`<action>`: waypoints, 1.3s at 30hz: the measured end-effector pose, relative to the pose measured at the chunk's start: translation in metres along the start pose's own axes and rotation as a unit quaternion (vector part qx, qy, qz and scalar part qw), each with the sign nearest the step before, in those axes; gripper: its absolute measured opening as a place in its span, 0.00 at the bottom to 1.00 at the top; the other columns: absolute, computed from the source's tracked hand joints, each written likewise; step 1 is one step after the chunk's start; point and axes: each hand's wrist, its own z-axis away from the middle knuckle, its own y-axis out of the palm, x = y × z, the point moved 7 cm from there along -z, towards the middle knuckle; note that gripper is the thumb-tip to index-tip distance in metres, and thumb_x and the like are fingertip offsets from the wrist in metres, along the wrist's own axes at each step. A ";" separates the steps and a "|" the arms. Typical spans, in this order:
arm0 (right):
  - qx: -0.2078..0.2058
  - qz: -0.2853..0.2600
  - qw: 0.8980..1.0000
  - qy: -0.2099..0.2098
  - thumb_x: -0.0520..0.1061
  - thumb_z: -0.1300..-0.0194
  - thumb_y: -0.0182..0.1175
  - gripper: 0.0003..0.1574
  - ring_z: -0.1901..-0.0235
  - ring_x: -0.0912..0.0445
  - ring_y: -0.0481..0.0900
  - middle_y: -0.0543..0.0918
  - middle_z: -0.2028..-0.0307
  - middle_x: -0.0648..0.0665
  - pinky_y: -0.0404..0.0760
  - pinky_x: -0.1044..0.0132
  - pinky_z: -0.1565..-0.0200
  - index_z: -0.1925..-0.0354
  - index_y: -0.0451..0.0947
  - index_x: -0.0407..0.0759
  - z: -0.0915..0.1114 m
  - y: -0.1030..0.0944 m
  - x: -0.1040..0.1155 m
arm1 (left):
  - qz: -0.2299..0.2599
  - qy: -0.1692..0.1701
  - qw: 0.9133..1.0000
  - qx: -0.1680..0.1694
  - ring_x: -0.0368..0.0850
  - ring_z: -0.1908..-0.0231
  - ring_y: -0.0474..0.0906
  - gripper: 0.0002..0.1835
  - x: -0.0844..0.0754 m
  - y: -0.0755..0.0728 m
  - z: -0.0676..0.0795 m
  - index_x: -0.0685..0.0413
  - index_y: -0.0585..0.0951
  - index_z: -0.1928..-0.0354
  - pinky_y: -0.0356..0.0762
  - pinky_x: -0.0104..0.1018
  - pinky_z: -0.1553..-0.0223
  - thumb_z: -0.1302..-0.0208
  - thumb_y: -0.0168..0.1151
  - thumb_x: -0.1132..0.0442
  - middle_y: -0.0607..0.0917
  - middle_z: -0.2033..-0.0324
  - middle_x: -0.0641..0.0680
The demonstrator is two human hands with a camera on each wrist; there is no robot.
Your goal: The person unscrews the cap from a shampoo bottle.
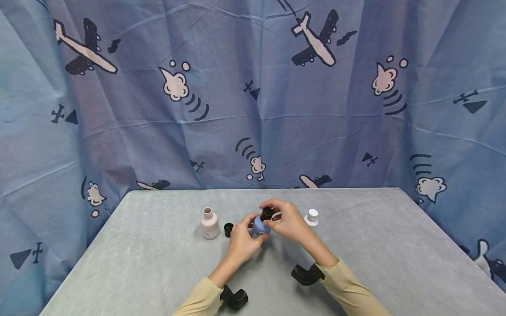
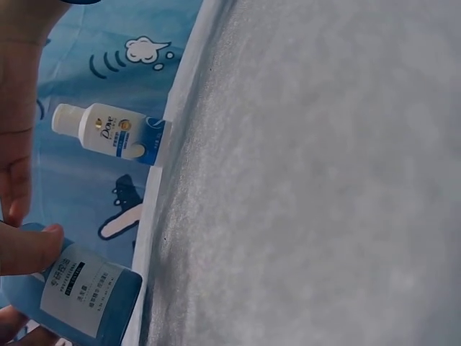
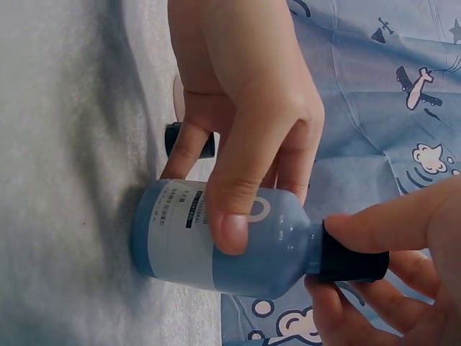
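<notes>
A blue bottle [image 3: 274, 263] with a white label and a black cap [image 3: 349, 252] stands on the table between both hands. My left hand [image 1: 243, 241] grips its body, thumb across the label in the right wrist view. With thumb and fingers, my right hand [image 1: 287, 220] pinches the black cap, which sits at the bottle's neck; whether it is threaded on cannot be told. Left of the hands stands a pale pink bottle [image 1: 210, 224] with an uncapped neck. A second black cap [image 1: 228, 229] lies between that bottle and my left hand.
A small white-capped bottle [image 1: 312, 217] stands behind and right of my right hand; the left wrist view shows its Dove label. The grey-covered table [image 1: 138, 263] ends at a blue airplane-print curtain [image 1: 221, 96]. Black bands are on both wrists.
</notes>
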 end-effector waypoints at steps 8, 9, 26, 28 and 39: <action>0.024 -0.009 1.000 -0.012 0.27 0.46 0.63 0.22 0.56 0.47 0.82 0.83 0.55 0.37 0.83 0.61 0.56 0.51 0.79 0.38 0.001 0.002 0.003 | 0.006 -0.003 1.000 0.009 0.50 0.59 0.84 0.28 0.002 0.000 0.000 0.57 0.79 0.48 0.76 0.37 0.60 0.55 0.74 0.60 0.87 0.58 0.58; 0.025 -0.010 1.000 -0.012 0.27 0.46 0.62 0.23 0.55 0.47 0.82 0.83 0.54 0.38 0.83 0.61 0.55 0.51 0.79 0.38 0.001 0.002 0.003 | 0.008 -0.002 1.000 0.011 0.50 0.59 0.84 0.28 0.002 0.001 0.000 0.57 0.79 0.48 0.76 0.37 0.60 0.55 0.73 0.60 0.87 0.58 0.58; -0.025 0.033 0.999 0.022 0.45 0.47 0.71 0.23 0.61 0.51 0.82 0.85 0.56 0.43 0.82 0.59 0.61 0.52 0.80 0.41 0.002 0.003 0.001 | -0.004 0.007 1.000 -0.001 0.50 0.59 0.84 0.29 -0.001 -0.003 0.002 0.57 0.79 0.48 0.79 0.42 0.57 0.56 0.74 0.61 0.86 0.57 0.57; -0.034 0.054 0.997 0.037 0.47 0.47 0.71 0.22 0.64 0.50 0.82 0.85 0.58 0.43 0.80 0.64 0.66 0.54 0.80 0.42 0.001 0.002 0.000 | -0.007 0.002 1.000 0.000 0.50 0.58 0.84 0.29 -0.001 -0.003 0.002 0.57 0.79 0.46 0.78 0.44 0.56 0.55 0.74 0.61 0.86 0.56 0.57; -0.009 0.063 0.998 0.017 0.38 0.48 0.70 0.17 0.69 0.56 0.80 0.85 0.63 0.44 0.77 0.69 0.70 0.58 0.82 0.42 -0.001 0.000 -0.001 | -0.003 0.015 1.000 0.013 0.52 0.56 0.83 0.30 -0.001 -0.001 -0.001 0.59 0.77 0.44 0.78 0.47 0.54 0.53 0.73 0.64 0.85 0.54 0.60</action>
